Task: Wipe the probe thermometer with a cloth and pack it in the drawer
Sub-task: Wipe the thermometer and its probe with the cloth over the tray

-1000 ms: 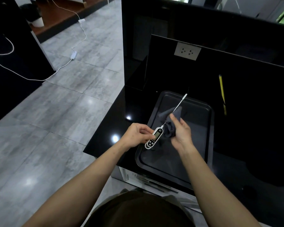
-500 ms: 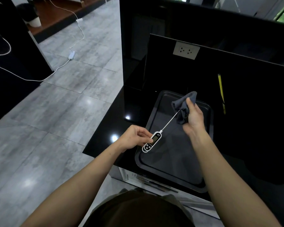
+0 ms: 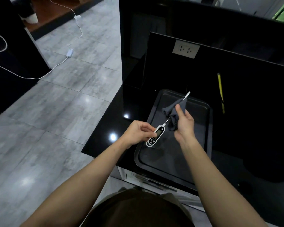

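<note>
The cloth (image 3: 175, 114) hides the middle of the thermometer (image 3: 155, 136) probe.

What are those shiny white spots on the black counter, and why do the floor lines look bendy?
In the head view, the white spots on the counter are glare from lights above bouncing off its glossy top; the floor shows softer patches of the same. The wide-angle lens bends straight lines near the edges. The thermometer in the left hand looks sharp; the dark tray hides detail.
</note>
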